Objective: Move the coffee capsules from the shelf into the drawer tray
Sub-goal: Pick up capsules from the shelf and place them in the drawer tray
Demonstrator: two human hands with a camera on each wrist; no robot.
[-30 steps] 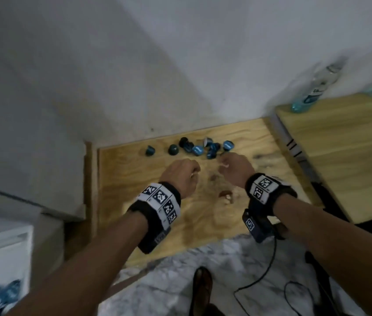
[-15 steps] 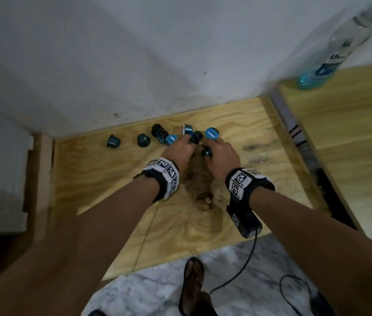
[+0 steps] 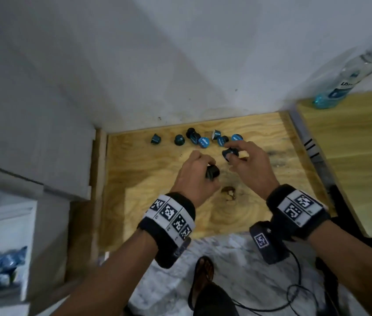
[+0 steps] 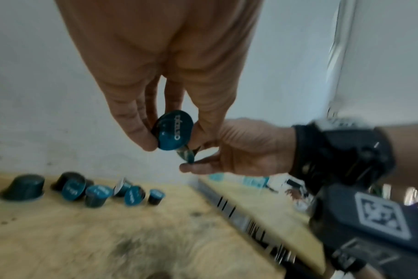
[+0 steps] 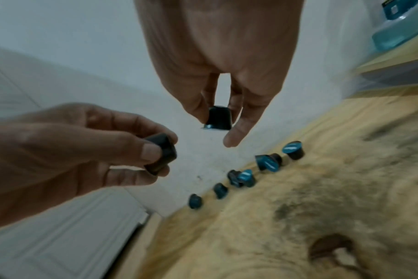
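off to the side, a bottle, a cable, a foot

a clear plastic bottle (image 3: 349, 77) with a blue label stands on a light wooden surface (image 3: 358, 156) by the white wall (image 3: 180, 53). down low, marble-pattern floor (image 3: 237, 281), a black cable (image 3: 294, 293) trailing across it, and a sandalled foot (image 3: 203, 277) beside it.

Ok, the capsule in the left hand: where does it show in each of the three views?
Head view: capsule in the left hand, centre of the picture, pinched by the left hand above the shelf.
Left wrist view: centre, foil lid facing the camera.
Right wrist view: left of centre, dark body showing.
Shared landmark: the row of capsules along the wall.
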